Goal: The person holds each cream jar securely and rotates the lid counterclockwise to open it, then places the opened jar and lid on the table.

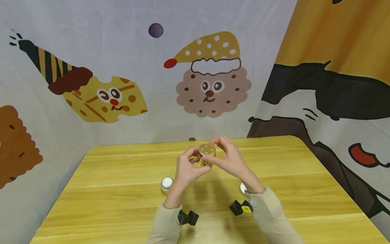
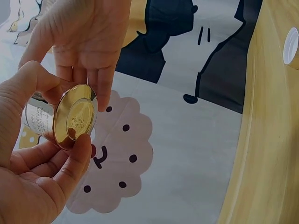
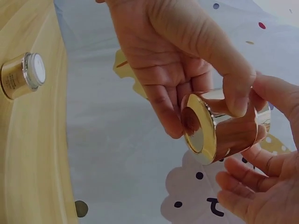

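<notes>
A shiny gold cosmetic jar is held up between both hands, above the back part of the table. My left hand grips its lower body between thumb and fingers. My right hand holds it near the top, thumb on the near side and a finger behind. In the left wrist view the base of the jar carries small printed characters, and silver wall with lettering shows beside it. The right wrist view shows the left hand above the jar and the right hand at its far end.
A gold jar with a white top stands on the wooden table beside the left forearm. Another white-topped jar is partly hidden by the right forearm. Behind the table hangs a cartoon-printed cloth. Black devices sit at both wrists.
</notes>
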